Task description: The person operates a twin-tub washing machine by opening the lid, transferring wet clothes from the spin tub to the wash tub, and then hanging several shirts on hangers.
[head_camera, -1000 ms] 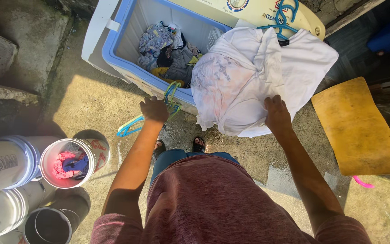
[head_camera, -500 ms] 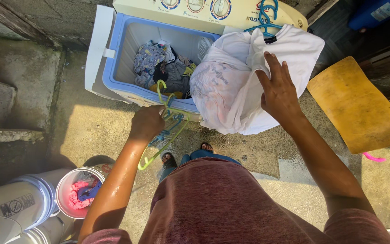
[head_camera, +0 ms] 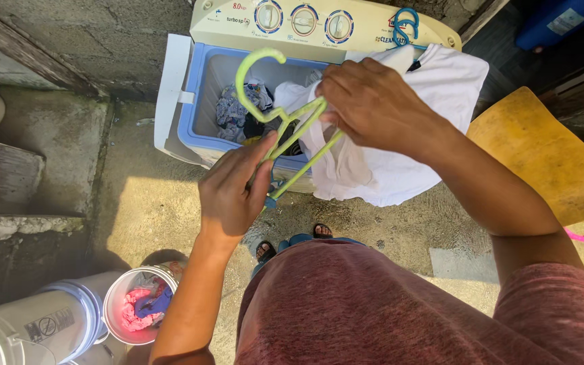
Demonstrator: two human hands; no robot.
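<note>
Green hanger (head_camera: 285, 122), held up near the washer tub (head_camera: 201, 101), is pinched by both the left hand (head_camera: 234, 186) and right hand (head_camera: 370, 101); tangled blue hangers beneath might drop if they slip.

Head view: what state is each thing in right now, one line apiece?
Light green plastic hanger: held up in both hands, hook at top.
Left hand: grip closed on the hanger's lower part.
Right hand: grip closed on the hanger's shoulder.
White cloth garment: draped over the washer's edge.
Blue-rimmed washing machine tub: lid open, clothes inside.
White plastic bucket: uncovered, pink and blue cloth inside.
</note>
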